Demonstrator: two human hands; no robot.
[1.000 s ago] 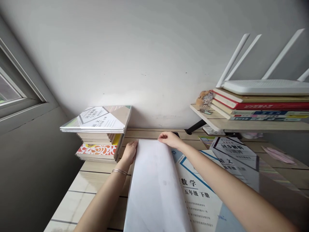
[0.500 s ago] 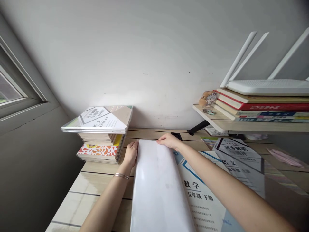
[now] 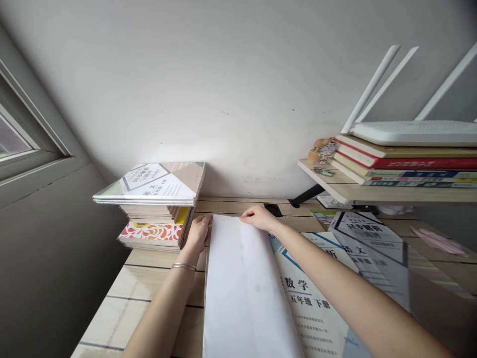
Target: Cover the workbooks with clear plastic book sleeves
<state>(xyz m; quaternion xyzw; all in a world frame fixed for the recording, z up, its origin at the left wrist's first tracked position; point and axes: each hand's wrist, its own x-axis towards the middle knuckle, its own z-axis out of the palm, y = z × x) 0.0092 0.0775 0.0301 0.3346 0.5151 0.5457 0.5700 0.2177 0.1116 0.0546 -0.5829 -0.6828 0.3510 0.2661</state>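
Observation:
A long white paper sheet (image 3: 242,288) with a glossy surface lies in front of me, its right side curved over the book beneath. Along its left edge shows a thin see-through strip. My right hand (image 3: 258,219) is closed in a pinch on the sheet's top edge. At the top left corner my left hand (image 3: 199,232), wearing a silver bangle on the wrist, is closed on that edge; its fingertips are partly hidden. Under the sheet's right side and my right forearm lies a maths workbook (image 3: 309,288) with a white and blue cover.
Stacked books (image 3: 152,231) stand at the left near the wall. Further right lie a grey-white workbook (image 3: 368,243) and a pink item (image 3: 439,241). A raised shelf (image 3: 357,195) holds books, small figures and a white router (image 3: 413,133). A window (image 3: 18,129) is at the left.
My left hand has shifted slightly left and up along the sheet's edge. The right hand has moved a touch left, still pinching the top edge; the sheet's top has shifted slightly left.

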